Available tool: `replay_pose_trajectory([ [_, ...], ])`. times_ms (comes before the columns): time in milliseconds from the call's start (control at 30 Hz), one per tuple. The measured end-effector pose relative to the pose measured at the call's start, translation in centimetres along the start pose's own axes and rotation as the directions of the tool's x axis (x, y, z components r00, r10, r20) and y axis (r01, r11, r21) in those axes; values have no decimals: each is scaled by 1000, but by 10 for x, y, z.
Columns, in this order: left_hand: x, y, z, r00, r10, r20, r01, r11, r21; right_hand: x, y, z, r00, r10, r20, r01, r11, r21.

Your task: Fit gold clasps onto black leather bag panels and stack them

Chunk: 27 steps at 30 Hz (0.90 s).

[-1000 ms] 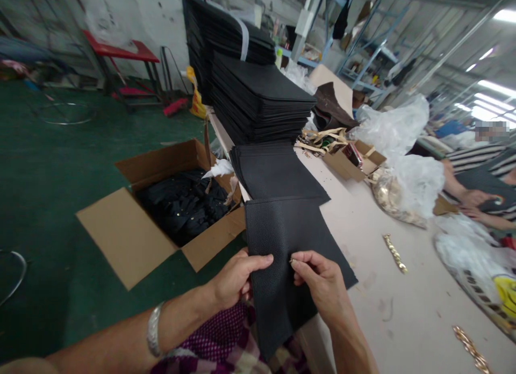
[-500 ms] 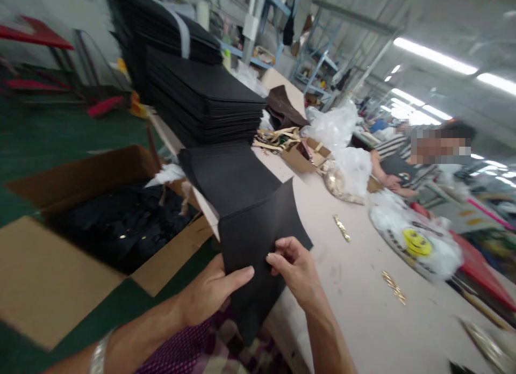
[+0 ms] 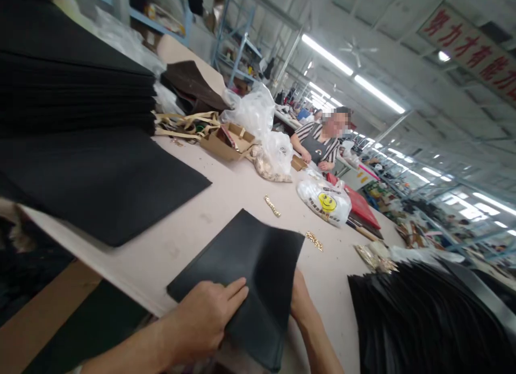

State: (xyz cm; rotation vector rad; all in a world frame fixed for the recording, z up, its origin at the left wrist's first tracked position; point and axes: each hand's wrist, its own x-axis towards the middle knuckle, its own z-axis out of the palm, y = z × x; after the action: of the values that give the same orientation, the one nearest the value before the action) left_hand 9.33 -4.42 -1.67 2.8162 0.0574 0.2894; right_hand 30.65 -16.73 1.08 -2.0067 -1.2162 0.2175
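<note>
A folded-looking black sheet (image 3: 242, 256), perhaps leather-like, lies on the table's near edge, its right side lifted and bent. My left hand (image 3: 209, 312) rests on its lower-left part, fingers stretched out and pressed against the surface. At the right edge of the sheet, my right hand (image 3: 300, 299) grips it, with most fingers hidden behind. Just beyond the sheet lies a gold chain piece (image 3: 314, 241), and a second gold chain piece (image 3: 272, 206) is farther back.
Black sheets (image 3: 100, 186) and a tall black stack (image 3: 72, 84) fill the left. Another stack of black sheets (image 3: 415, 315) stands at right. A smiley-face plastic bag (image 3: 324, 201), a small cardboard box (image 3: 228, 141) and a seated person (image 3: 318, 140) are across the table (image 3: 193, 223).
My view has swung right. The sheet is now laid lower and flatter over the table, apart from the other sheets. My right hand has gone from pinching above the sheet to its right edge.
</note>
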Motion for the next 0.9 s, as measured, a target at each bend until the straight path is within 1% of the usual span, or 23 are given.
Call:
replay_pose_trajectory([
  [33, 1, 1, 8, 1000, -4, 4, 4, 1000, 6, 1, 15, -10, 1000, 21, -6, -22, 990, -136],
  [67, 1, 2, 13, 1000, -8, -1, 8, 1000, 4, 3, 30, -21, 998, 50, -30, -56, 962, -268],
  [100, 1, 1, 17, 1000, -10, -9, 10, 1000, -1, 5, 45, -34, 994, 82, -76, -105, 921, -376],
  [133, 0, 0, 20, 1000, -10, -16, 10, 1000, -4, 9, 59, -48, 984, 113, -136, -163, 882, -443],
  [200, -3, -4, 25, 1000, -3, -28, 3, 1000, 2, 16, 85, -75, 956, 160, -245, -267, 819, -508],
  [233, -4, -6, 27, 999, -1, -37, 1, 1000, 8, 20, 96, -86, 948, 168, -272, -296, 784, -545],
  [267, -5, -7, 29, 999, 0, -50, 0, 1000, 12, 25, 105, -95, 945, 171, -280, -309, 753, -581],
  [333, -8, -10, 34, 997, 7, -82, -6, 1000, 7, 34, 118, -106, 951, 171, -257, -300, 705, -643],
  [467, -10, -11, 40, 987, 23, -160, -25, 1000, -13, 53, 128, -109, 964, 208, -163, -260, 634, -728],
  [567, -11, -11, 41, 981, 35, -189, -39, 999, -18, 65, 131, -109, 954, 269, -130, -270, 589, -762],
  [767, -9, -8, 33, 986, 34, -164, -35, 999, -3, 86, 135, -111, 909, 381, -171, -362, 516, -776],
  [900, -5, -4, 24, 982, 66, -175, -60, 997, 38, 88, 128, -111, 889, 407, -209, -412, 515, -752],
])
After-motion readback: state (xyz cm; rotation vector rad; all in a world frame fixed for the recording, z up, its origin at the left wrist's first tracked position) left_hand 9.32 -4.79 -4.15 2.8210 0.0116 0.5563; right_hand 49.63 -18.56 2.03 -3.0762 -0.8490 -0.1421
